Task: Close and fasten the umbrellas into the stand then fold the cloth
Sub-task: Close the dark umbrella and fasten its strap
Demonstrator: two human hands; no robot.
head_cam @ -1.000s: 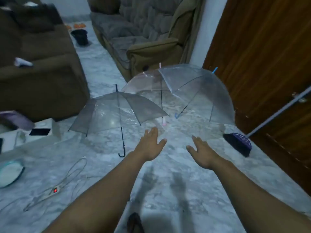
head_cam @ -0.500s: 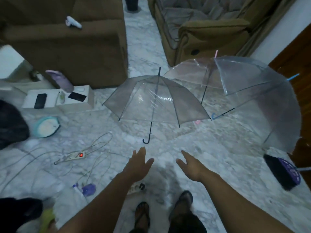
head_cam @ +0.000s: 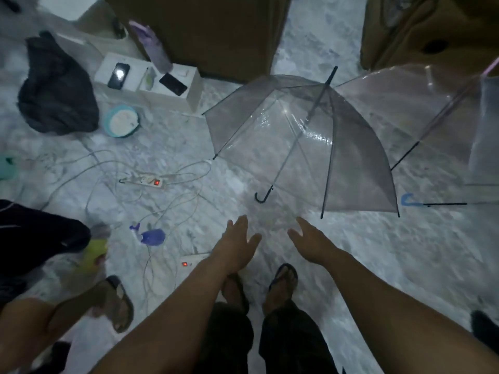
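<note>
A clear open umbrella with black ribs (head_cam: 318,136) lies on the marble floor, its black hooked handle (head_cam: 263,195) pointing toward me. A second clear umbrella with a pink shaft (head_cam: 421,103) lies open to its right, and a blue handle (head_cam: 407,199) of a third shows at the right edge. A dark cloth (head_cam: 56,87) is heaped at the upper left. My left hand (head_cam: 235,244) and my right hand (head_cam: 310,241) reach forward with fingers straight, holding nothing, a little short of the black handle. No stand is in view.
A power strip (head_cam: 145,181) and white cables sprawl on the floor at left. White boxes with phones (head_cam: 151,76), a round teal dish (head_cam: 122,121) and brown sofas (head_cam: 205,28) stand behind. Another person's sandalled foot (head_cam: 118,303) is at lower left.
The view has tilted down and swung left; the umbrellas now sit higher and further right in frame. Both hands stay stretched out and empty, and my feet have come into view.
</note>
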